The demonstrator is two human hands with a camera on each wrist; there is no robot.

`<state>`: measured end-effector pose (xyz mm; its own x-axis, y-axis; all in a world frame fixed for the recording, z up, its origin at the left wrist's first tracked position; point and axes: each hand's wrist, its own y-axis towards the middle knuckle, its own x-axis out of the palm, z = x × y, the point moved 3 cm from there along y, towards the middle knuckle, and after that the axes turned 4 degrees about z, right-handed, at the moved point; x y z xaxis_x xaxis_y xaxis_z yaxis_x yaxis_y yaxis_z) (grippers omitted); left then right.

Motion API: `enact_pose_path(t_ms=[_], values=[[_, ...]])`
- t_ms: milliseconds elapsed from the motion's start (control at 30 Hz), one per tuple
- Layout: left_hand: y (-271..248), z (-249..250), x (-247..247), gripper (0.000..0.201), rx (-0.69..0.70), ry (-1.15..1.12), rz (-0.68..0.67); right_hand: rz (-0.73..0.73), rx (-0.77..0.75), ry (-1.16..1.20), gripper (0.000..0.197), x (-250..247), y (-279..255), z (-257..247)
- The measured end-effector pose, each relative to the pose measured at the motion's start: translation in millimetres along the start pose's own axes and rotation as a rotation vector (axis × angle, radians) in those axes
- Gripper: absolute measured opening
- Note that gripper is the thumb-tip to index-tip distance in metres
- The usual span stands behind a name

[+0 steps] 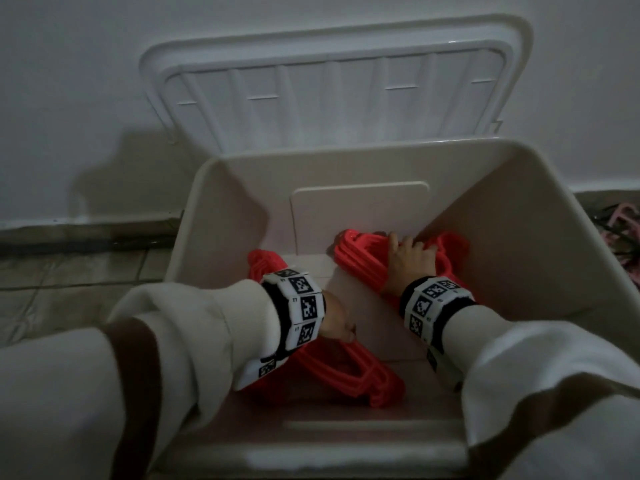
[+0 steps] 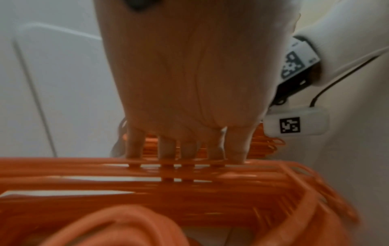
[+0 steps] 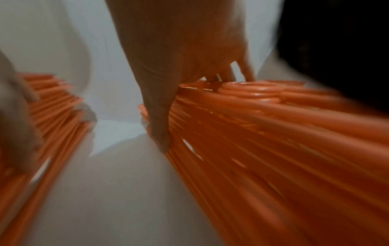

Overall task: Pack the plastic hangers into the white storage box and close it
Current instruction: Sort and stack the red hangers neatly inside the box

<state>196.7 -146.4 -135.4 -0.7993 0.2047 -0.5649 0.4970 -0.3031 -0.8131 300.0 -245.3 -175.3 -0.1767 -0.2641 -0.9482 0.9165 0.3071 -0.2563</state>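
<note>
The white storage box (image 1: 540, 202) stands open, its lid (image 1: 332, 91) leaning back against the wall. Two stacks of red-orange plastic hangers lie inside. My left hand (image 1: 337, 323) grips the near-left stack (image 1: 346, 372); in the left wrist view its fingers (image 2: 134, 146) reach down around the top bars of that stack (image 2: 147, 188). My right hand (image 1: 410, 261) holds the far-right stack (image 1: 360, 261) against the box's back right corner. In the blurred right wrist view its thumb (image 3: 160, 133) runs down the side of that stack (image 3: 273, 133), with the fingers over the top.
The box sits on a tiled floor (image 1: 69, 271) against a white wall. A tangle of pink and dark hangers (image 1: 620, 233) lies on the floor to the right of the box. Bare box floor (image 1: 374, 327) shows between the two stacks.
</note>
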Motion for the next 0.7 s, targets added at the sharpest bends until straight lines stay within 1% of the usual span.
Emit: enact_pose_path(t_ms=[67, 200, 367, 433, 467, 533, 567, 633, 700], values=[[0, -2, 0, 0.047, -0.014, -0.034, 0.010, -0.009, 0.054, 0.042, 0.080, -1, 3, 3], [3, -7, 4, 0.049, -0.018, -0.056, 0.017, -0.033, 0.092, 0.060, 0.078, -3, 6, 5], [6, -10, 6, 0.043, 0.036, -0.060, 0.054, -0.072, 0.066, 0.048, 0.088, -3, 6, 5], [7, -12, 1, 0.046, -0.002, -0.070, 0.079, -0.101, 0.044, 0.027, 0.092, -5, 5, 6], [5, -12, -2, 0.049, -0.037, -0.084, 0.097, -0.122, 0.031, 0.018, 0.098, -7, 5, 7], [1, -13, -10, 0.054, -0.072, -0.112, 0.151, -0.158, -0.001, 0.008, 0.108, -15, 3, 11], [0, -14, -14, 0.054, -0.079, -0.135, 0.190, -0.166, -0.014, 0.013, 0.111, -20, 2, 13], [-6, -15, -24, 0.050, -0.069, -0.167, 0.292, -0.179, -0.030, 0.028, 0.110, -34, -2, 18], [-14, -14, -35, 0.045, -0.038, -0.175, 0.374, -0.186, -0.037, 0.042, 0.103, -49, -8, 20]])
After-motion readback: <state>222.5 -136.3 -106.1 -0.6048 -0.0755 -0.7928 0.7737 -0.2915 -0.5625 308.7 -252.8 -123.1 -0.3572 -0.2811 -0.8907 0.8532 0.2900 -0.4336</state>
